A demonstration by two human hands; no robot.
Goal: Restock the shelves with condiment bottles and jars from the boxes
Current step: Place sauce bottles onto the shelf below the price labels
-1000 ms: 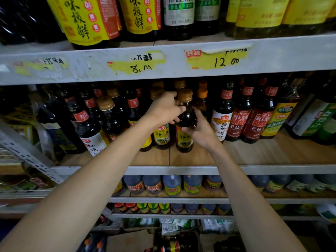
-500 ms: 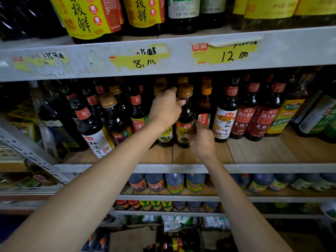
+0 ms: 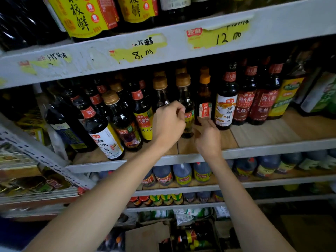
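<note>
The bottle [image 3: 184, 99] I was holding in both hands now stands upright mid-shelf [image 3: 269, 131], back from the front edge. My left hand [image 3: 168, 126] has come off it, fingers loosely curled on nothing. My right hand [image 3: 208, 138] has fingers straight beside its base. I judge it placed; next comes the box [image 3: 192, 235].

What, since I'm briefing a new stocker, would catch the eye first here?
The left hand and right hand meet at the middle shelf's centre, in front of a brown-capped bottle. Above them, torn yellow price tags marked 8 and 12 stand out on the white shelf edge. Big yellow-labelled bottles fill the top left.
</note>
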